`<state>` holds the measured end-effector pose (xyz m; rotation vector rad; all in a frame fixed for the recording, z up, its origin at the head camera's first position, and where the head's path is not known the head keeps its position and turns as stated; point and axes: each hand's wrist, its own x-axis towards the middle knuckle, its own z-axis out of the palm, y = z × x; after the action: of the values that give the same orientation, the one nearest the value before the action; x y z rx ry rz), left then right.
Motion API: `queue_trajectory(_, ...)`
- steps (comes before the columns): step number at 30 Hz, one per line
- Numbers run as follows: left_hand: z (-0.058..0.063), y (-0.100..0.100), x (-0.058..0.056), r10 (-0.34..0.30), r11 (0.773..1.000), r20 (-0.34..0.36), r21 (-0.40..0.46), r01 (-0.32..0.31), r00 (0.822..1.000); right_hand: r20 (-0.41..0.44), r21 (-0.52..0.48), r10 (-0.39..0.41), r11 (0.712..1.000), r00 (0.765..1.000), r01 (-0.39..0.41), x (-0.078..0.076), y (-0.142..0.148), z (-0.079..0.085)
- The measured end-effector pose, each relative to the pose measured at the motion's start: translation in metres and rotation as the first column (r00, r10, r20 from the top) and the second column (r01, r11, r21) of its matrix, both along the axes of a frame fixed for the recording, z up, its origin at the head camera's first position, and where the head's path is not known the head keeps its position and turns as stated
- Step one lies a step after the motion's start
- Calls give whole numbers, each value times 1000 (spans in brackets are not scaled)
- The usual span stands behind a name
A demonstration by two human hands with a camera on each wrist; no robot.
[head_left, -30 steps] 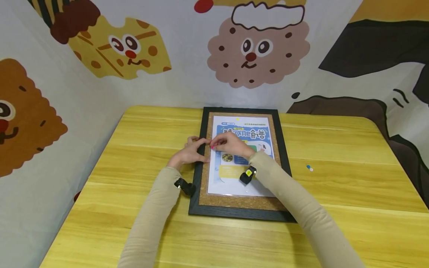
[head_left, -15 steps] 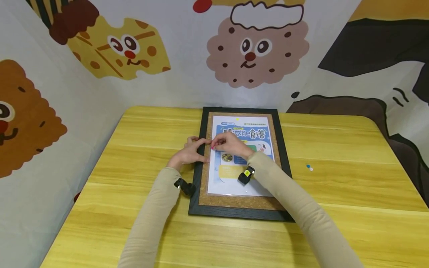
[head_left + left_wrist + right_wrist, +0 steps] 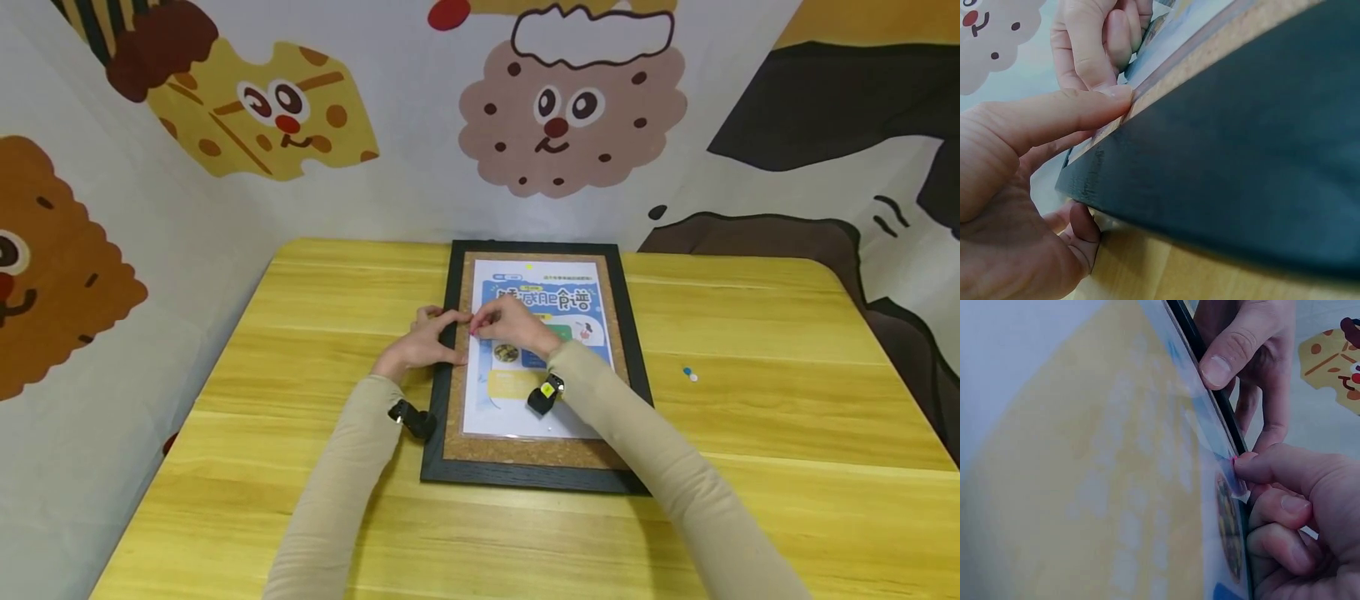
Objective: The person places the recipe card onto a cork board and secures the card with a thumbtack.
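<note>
My right hand (image 3: 510,325) pinches a small pink push pin (image 3: 1234,460) between thumb and index finger, right at the left edge of a laminated poster (image 3: 502,412). The poster lies on a cork board (image 3: 517,451) with a black frame (image 3: 525,476). My left hand (image 3: 423,343) spreads over the left side of the frame. In the left wrist view its thumb (image 3: 1085,111) presses beside the poster's edge, while other fingers (image 3: 1082,225) bend down along the frame's outer side. A yellow pin (image 3: 529,267) shows at the poster's top.
On the wooden table (image 3: 757,450), right of the board, lie a blue pin (image 3: 687,371) and a white pin (image 3: 693,378). A cartoon-printed cloth (image 3: 420,192) hangs behind the table and along its left side.
My right hand stays at the poster's left edge, and less of the pink pin shows now. The right wrist has shifted slightly left. My left hand has kept its place.
</note>
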<state>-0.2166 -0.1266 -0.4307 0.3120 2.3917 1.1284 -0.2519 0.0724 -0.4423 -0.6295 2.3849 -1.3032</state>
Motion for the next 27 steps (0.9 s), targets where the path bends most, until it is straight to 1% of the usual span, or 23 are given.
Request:
queue_trajectory(5,0,1,0,-4,1000,-1,15,4,1000,50,22,-67,998,996,66,5,-1,3)
queue_trajectory(10,-1,0,-1,-8,1000,-7,17,8,1000,49,50,-123,991,991,120,8,-5,6)
queue_trajectory(17,0,0,0,6,1000,6,27,-6,1000,28,75,-170,983,985,168,11,-10,9)
queue_trajectory(27,-2,2,2,-12,1000,5,5,12,1000,47,57,-196,979,979,194,18,-8,5)
